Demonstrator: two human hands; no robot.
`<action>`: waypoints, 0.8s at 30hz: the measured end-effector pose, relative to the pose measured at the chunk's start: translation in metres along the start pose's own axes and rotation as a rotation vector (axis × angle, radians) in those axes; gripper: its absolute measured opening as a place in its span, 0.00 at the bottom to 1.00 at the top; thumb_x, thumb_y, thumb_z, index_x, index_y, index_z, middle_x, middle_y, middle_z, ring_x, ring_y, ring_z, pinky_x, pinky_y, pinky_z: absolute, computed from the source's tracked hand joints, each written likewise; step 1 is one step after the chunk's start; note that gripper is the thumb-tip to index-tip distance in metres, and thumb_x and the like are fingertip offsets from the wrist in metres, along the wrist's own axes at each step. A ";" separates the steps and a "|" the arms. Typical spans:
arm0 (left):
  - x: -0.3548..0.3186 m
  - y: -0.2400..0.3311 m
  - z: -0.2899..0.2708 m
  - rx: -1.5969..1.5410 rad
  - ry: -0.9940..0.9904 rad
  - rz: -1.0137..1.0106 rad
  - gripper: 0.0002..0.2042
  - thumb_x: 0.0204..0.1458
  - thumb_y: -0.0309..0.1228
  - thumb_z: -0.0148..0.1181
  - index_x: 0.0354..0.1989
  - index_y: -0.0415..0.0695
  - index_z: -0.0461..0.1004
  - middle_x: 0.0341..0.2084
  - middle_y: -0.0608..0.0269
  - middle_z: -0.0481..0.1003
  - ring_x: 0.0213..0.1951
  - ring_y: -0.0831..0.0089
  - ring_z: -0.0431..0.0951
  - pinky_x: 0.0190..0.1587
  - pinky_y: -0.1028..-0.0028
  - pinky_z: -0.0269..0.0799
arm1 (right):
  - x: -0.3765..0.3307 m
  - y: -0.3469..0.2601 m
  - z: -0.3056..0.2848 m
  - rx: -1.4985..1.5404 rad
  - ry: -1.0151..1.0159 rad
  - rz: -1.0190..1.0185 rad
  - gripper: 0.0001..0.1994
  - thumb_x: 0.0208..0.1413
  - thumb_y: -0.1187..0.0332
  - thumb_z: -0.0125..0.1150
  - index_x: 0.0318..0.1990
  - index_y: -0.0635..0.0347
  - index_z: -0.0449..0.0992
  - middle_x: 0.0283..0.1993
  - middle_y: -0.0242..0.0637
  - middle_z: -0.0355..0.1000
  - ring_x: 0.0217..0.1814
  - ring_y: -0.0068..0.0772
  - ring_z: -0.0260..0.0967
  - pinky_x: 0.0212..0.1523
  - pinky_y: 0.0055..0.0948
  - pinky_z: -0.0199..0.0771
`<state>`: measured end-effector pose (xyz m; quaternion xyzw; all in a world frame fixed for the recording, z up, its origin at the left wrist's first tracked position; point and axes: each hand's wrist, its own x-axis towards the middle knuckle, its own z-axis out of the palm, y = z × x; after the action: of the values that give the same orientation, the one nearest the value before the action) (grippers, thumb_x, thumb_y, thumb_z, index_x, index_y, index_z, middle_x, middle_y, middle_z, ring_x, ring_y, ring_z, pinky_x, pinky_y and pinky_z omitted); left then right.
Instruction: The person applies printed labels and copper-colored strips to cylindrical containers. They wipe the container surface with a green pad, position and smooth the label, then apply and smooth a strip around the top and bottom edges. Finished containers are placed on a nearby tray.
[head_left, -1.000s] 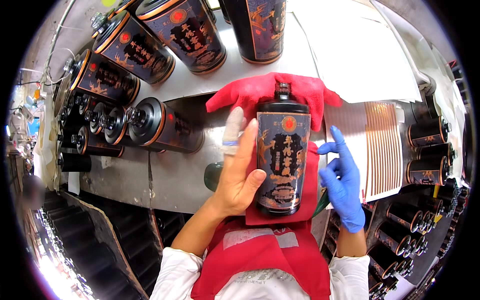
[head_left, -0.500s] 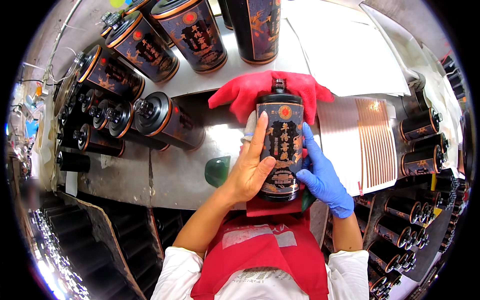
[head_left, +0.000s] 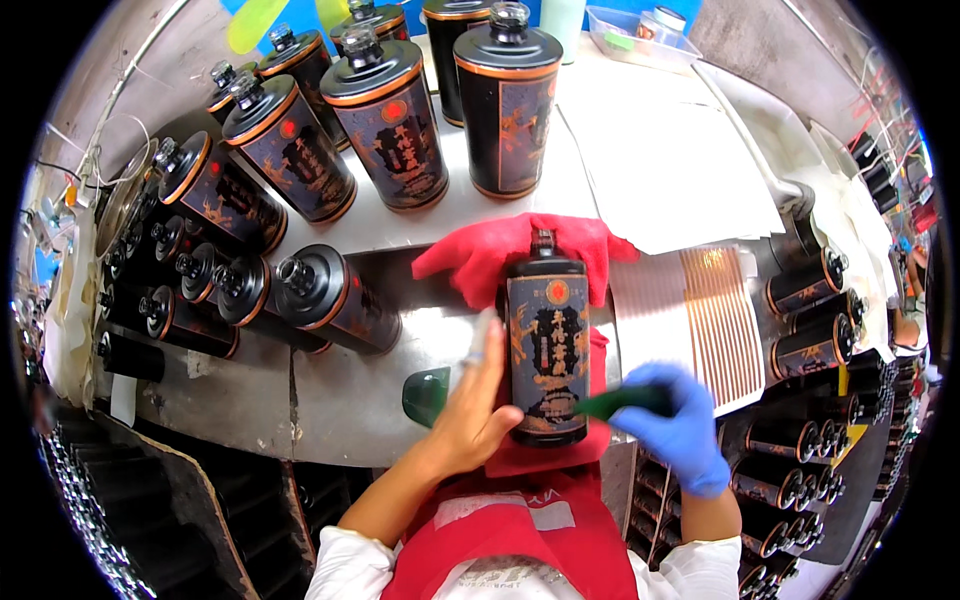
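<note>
A black bottle [head_left: 548,350] with a dark, orange-patterned label lies in front of me, its neck on a red cloth [head_left: 575,252]. My left hand [head_left: 470,400], bare, grips its left side, with the thumb by the lower corner and the fingers partly hidden. In a blue glove, my right hand [head_left: 680,425] holds a green scraper [head_left: 630,401]. The scraper's tip meets the lower right edge of the label. A second green piece [head_left: 427,396] rests on the metal table left of my left hand.
Similar bottles [head_left: 390,130] stand in a group at the far left and back. A striped label sheet [head_left: 690,330] lies on the right, before white paper [head_left: 680,170]. More bottles [head_left: 810,350] lie at the right. A clear plastic tub [head_left: 645,38] sits at the back.
My right hand has come off the bottle's right side and now holds the green scraper against the label. The left hand stays on the bottle. The view has shifted, showing more of the back.
</note>
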<state>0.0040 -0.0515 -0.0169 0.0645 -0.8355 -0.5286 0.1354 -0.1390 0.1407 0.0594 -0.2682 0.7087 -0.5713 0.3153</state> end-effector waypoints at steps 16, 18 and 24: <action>-0.070 -0.021 -0.013 -0.174 0.594 -0.491 0.20 0.48 0.25 0.60 0.49 0.39 0.63 0.39 0.56 0.69 0.39 0.69 0.70 0.42 0.74 0.66 | 0.033 -0.003 0.020 -0.810 -0.135 -0.937 0.20 0.32 0.74 0.62 0.38 0.42 0.78 0.38 0.24 0.72 0.35 0.29 0.68 0.32 0.29 0.63; -0.056 -0.013 -0.015 -0.379 0.664 -0.355 0.15 0.50 0.22 0.56 0.47 0.38 0.65 0.35 0.66 0.69 0.37 0.80 0.70 0.40 0.81 0.66 | -0.008 0.011 0.024 -0.720 -0.258 -0.832 0.18 0.34 0.72 0.62 0.37 0.40 0.78 0.40 0.22 0.72 0.36 0.23 0.69 0.32 0.26 0.63; 0.018 0.031 -0.004 -0.446 0.718 -0.110 0.08 0.52 0.23 0.56 0.39 0.39 0.66 0.35 0.65 0.67 0.36 0.80 0.68 0.40 0.80 0.66 | -0.001 0.002 0.038 -0.281 0.309 -0.240 0.10 0.50 0.73 0.61 0.38 0.60 0.67 0.23 0.31 0.67 0.26 0.18 0.64 0.28 0.22 0.67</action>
<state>-0.0107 -0.0465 0.0158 0.2578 -0.5960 -0.6469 0.3999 -0.1093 0.1177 0.0524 -0.3010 0.7841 -0.5348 0.0926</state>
